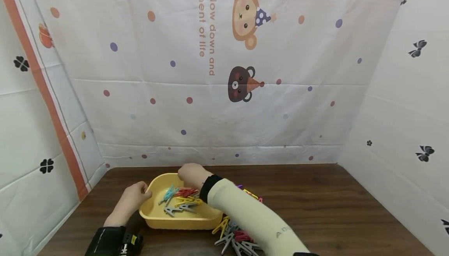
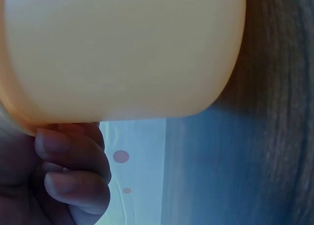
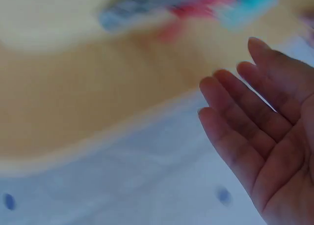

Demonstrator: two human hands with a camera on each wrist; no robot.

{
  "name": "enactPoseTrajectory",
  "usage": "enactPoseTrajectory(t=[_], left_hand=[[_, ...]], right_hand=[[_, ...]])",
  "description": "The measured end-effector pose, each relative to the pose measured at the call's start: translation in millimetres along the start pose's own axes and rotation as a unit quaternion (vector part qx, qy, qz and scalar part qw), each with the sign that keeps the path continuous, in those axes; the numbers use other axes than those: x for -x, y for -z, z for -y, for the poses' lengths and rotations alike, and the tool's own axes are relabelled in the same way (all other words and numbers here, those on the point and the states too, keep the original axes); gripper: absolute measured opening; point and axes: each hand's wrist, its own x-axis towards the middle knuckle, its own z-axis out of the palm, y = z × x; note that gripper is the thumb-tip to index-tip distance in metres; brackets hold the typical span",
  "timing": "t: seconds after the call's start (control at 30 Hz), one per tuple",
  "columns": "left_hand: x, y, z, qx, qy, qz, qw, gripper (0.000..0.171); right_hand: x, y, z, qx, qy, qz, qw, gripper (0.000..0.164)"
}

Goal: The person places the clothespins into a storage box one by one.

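Note:
A yellow plastic basin (image 1: 186,223) stands on the table with several clothespins (image 1: 186,192) in teal, red, yellow and grey inside it. At its left end my left hand (image 1: 136,194) pinches the rim, fingers curled; the left wrist view shows those fingers (image 2: 73,156) close under the basin's edge. My right hand (image 1: 193,175) is over the far rim, partly hidden by its own wrist in the head view. In the right wrist view its fingers (image 3: 235,107) are spread, slightly bent and hold nothing, beside the basin wall (image 3: 98,97).
A loose pile of clothespins (image 1: 238,237) in grey, yellow and red lies on the brown wooden table (image 1: 315,201), right of the basin and partly under the right forearm. More clothespins (image 1: 250,193) show beyond that sleeve. A printed white cloth (image 1: 196,123) hangs behind the table.

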Motion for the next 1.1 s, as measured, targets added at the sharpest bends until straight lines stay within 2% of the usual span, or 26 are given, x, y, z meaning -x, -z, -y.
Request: enactPoseTrajectory(t=[0.1, 0.2, 0.3, 0.37, 0.53, 0.63, 0.7, 0.9, 1.1], left_hand=[[-0.1, 0.2, 0.1, 0.000, -0.002, 0.002, 1.0000, 0.016], [0.8, 0.4, -0.5, 0.001, 0.000, 0.006, 1.0000, 0.016], [2.2, 1.6, -0.4, 0.002, -0.005, 0.008, 1.0000, 0.016], [3.0, 2.2, -0.2, 0.001, -0.011, 0.008, 0.9999, 0.016], [2.9, 4.2, -1.0, -0.001, -0.014, 0.010, 0.9999, 0.016], [3.0, 5.2, -1.3, -0.001, -0.002, 0.015, 0.9999, 0.015], [3.7, 5.8, -1.8, 0.000, 0.005, 0.018, 0.9998, 0.015], [4.5, 6.2, -2.9, -0.001, 0.001, 0.022, 0.9998, 0.016], [3.2, 7.7, -5.1, -0.009, 0.008, 0.028, 0.9995, 0.015]], right_hand=[[19.4, 29.0, -15.1, -0.068, 0.031, -0.019, 0.997, 0.016], [47.2, 51.8, -35.3, -0.131, 0.052, -0.045, 0.989, 0.018], [82.4, 65.1, -57.9, -0.178, 0.069, -0.066, 0.979, 0.015], [108.4, 66.7, -72.3, -0.195, 0.072, -0.076, 0.975, 0.015], [171.2, 53.0, -98.4, -0.200, 0.065, -0.077, 0.975, 0.017], [197.9, 36.4, -108.0, -0.215, 0.060, -0.061, 0.973, 0.018], [212.2, 22.8, -112.8, -0.249, 0.055, -0.037, 0.966, 0.020], [239.8, -19.3, -120.1, -0.318, 0.059, 0.032, 0.946, 0.021], [247.0, -42.5, -106.9, -0.278, 0.065, 0.077, 0.955, 0.022]])
